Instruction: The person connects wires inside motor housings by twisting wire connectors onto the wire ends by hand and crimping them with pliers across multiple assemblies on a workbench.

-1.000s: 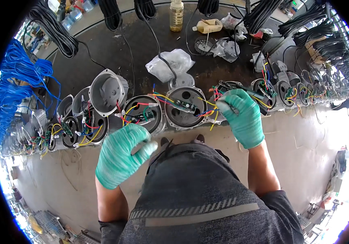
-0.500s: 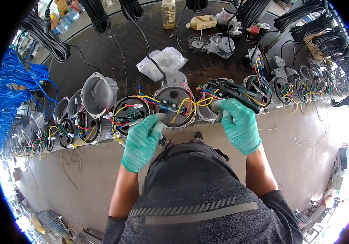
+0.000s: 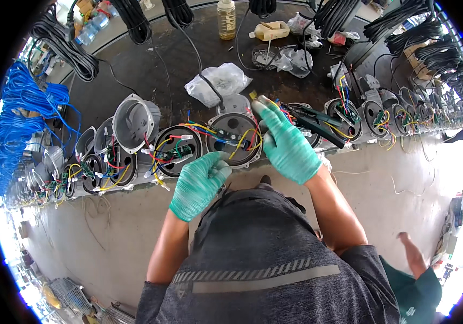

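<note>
My left hand (image 3: 201,183), in a green glove, has its fingers curled at the near left rim of a round grey metal housing (image 3: 220,147). Whether it pinches anything is hidden. Inside that housing are a small circuit board (image 3: 228,137) and red, blue and yellow wires (image 3: 240,144). Beyond its right rim is my right hand (image 3: 288,141), gloved alike, fingers close together. At their tips shows a small yellow piece (image 3: 253,95), which looks pinched. A black-handled hand tool (image 3: 323,129) lies across the housing to the right, partly behind my right hand.
More housings (image 3: 180,135) with boards and wires line the bench edge on both sides. An open grey cover (image 3: 134,124) stands at left. Behind are a plastic bag (image 3: 220,83), a bottle (image 3: 226,21) and coiled black cables (image 3: 331,19). Another person (image 3: 417,289) is at lower right.
My right hand has moved left and away from me, from the right-hand housing to the middle one's far right rim. The left hand has shifted slightly right. Another person has appeared at lower right.
</note>
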